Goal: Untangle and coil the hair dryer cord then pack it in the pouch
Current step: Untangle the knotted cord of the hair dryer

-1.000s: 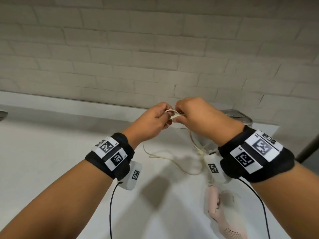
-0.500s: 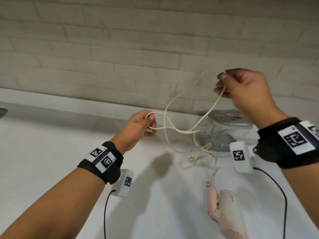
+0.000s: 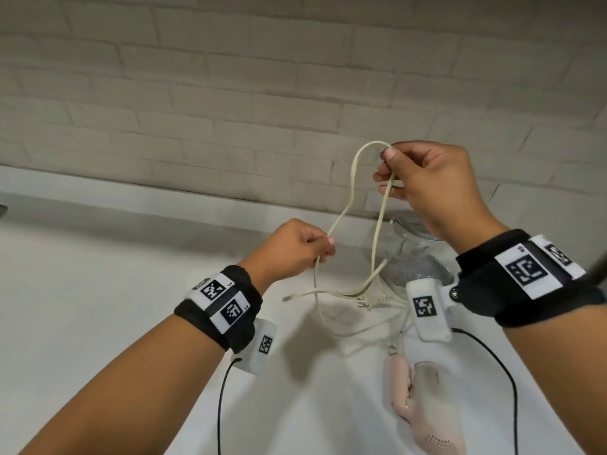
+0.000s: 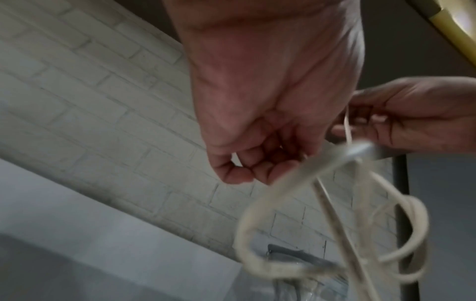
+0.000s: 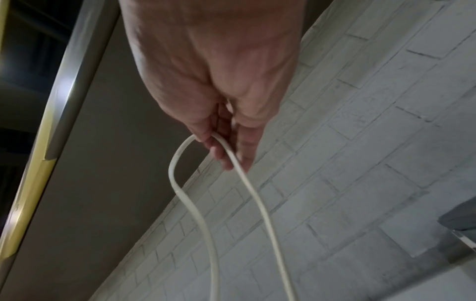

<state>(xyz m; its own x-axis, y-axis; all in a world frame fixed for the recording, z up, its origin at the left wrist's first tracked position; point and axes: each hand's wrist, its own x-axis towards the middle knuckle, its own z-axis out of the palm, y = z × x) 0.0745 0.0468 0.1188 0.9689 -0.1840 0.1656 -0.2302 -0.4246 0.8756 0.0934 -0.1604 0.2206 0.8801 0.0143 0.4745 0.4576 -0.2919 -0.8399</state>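
Observation:
A pink hair dryer (image 3: pixel 423 408) lies on the white counter at the lower right. Its cream cord (image 3: pixel 353 178) rises in a loop between my hands. My right hand (image 3: pixel 427 182) is raised and pinches the top of the loop (image 5: pixel 226 146). Lower and to the left, my left hand (image 3: pixel 305 247) pinches another stretch of the cord (image 4: pixel 283 183). Below the hands, more loops and the two-pin plug (image 3: pixel 366 303) trail over the counter. The clear pouch (image 3: pixel 417 257) with a grey zip rim sits behind the plug, partly hidden by my right wrist.
A white counter (image 3: pixel 98 307) runs along a pale brick wall (image 3: pixel 230 93). Black cables (image 3: pixel 221 405) hang from the wrist cameras. A dark post (image 3: pixel 599 267) shows at the right edge.
My hands started together on the cord, then drew apart; the right hand lifted a loop up and has since come slightly lower and closer to the left. The cord has opened into looser loops.

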